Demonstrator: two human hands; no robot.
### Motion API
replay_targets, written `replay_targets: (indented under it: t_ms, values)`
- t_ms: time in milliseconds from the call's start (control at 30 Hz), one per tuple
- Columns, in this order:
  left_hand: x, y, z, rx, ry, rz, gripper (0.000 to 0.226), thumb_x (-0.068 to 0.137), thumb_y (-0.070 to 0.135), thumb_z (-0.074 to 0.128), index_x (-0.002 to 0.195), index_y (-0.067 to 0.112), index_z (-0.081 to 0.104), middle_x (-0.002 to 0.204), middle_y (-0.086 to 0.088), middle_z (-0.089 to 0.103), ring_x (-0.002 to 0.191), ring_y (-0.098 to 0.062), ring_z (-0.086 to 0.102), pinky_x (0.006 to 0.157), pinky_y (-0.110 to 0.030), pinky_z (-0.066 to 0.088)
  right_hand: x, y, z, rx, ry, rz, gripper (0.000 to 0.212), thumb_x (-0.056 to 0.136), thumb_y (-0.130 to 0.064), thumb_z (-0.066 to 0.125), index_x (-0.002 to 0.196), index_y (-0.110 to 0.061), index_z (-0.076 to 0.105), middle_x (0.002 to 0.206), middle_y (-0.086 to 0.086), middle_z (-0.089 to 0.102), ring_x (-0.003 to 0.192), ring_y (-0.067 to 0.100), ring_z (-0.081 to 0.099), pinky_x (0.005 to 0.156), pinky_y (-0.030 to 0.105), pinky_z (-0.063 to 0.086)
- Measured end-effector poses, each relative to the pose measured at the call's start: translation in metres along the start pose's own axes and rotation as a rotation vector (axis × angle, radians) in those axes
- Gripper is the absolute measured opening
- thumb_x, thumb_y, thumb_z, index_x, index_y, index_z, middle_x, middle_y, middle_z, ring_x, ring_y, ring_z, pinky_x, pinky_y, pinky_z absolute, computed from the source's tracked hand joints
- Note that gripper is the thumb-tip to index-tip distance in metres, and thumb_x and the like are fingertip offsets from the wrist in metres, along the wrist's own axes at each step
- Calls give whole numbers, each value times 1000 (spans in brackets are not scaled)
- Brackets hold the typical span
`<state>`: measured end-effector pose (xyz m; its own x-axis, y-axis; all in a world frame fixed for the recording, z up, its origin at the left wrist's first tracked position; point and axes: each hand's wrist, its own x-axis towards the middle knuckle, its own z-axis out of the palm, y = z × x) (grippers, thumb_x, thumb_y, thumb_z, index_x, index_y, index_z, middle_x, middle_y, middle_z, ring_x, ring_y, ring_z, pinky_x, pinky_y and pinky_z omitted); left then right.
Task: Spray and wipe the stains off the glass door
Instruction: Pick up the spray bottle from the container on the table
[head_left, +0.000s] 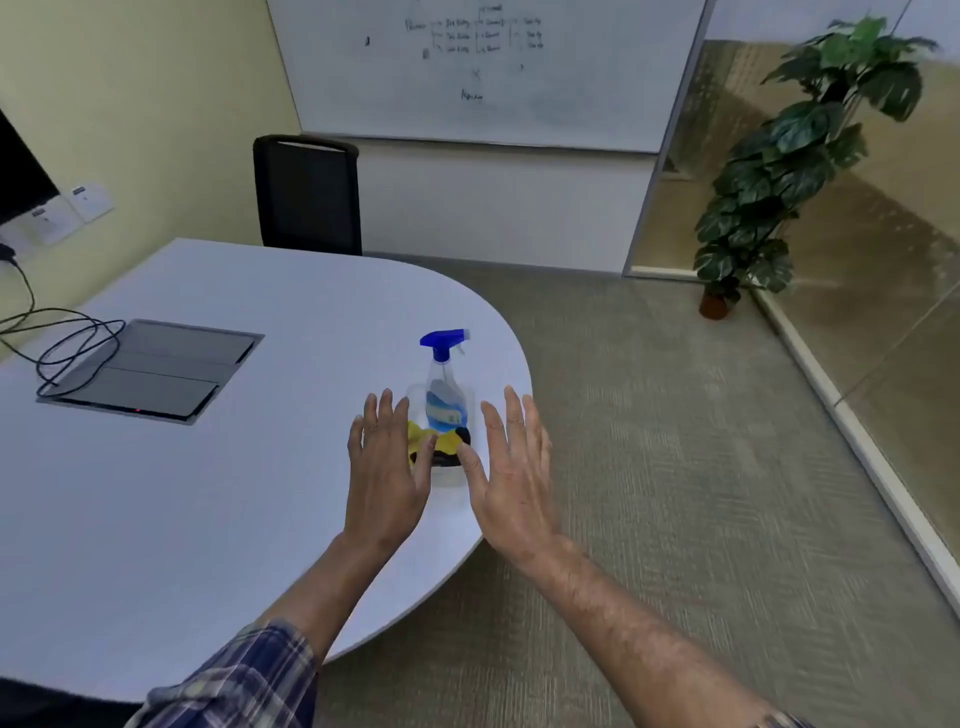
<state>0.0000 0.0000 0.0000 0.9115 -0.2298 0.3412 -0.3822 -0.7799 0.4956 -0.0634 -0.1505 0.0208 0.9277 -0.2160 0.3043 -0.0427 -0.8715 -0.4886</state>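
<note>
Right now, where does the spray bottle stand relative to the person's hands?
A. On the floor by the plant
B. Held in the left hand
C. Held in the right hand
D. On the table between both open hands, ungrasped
D: the spray bottle stands upright on the table, with the left hand and right hand spread open either side.

One head-worn view looks forward and down, close over the table, toward the whiteboard.
</note>
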Motion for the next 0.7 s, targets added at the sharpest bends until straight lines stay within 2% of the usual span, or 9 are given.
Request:
replay_targets:
  t_ms: [200, 367, 500, 700]
  values:
    - [40, -7, 25, -69, -47, -127, 60, 109, 36, 49, 162, 11, 33, 173, -10, 29, 165, -24, 13, 132, -41, 9, 44, 31, 35, 60, -83, 29, 62, 111, -50, 34, 164, -19, 24, 177, 5, 6, 163, 25, -3, 131, 47, 9]
    - [77, -21, 49, -178, -115, -229, 58, 110, 30, 50, 163, 14, 32, 172, -6, 33, 163, -24, 14, 129, -43, 21, 79, 49, 67, 135, -156, 120, 62, 110, -48, 34, 164, -18, 23, 176, 4, 6, 163, 25, -2, 131, 50, 17]
    - [109, -41, 73, -241, -168, -289, 58, 109, 29, 49, 164, 19, 31, 172, -3, 32, 162, -23, 17, 127, -42, 25, 105, 56, 100, 205, -168, 208, 60, 110, -45, 38, 163, -18, 26, 176, 3, 12, 163, 24, 4, 130, 50, 20]
    - [146, -74, 108, -318, -212, -322, 56, 109, 27, 51, 162, 18, 35, 167, -1, 42, 155, -23, 38, 126, -47, 36, 139, 57, 149, 313, -159, 293, 55, 110, -35, 45, 160, -16, 32, 172, 3, 24, 160, 19, 16, 125, 43, 26]
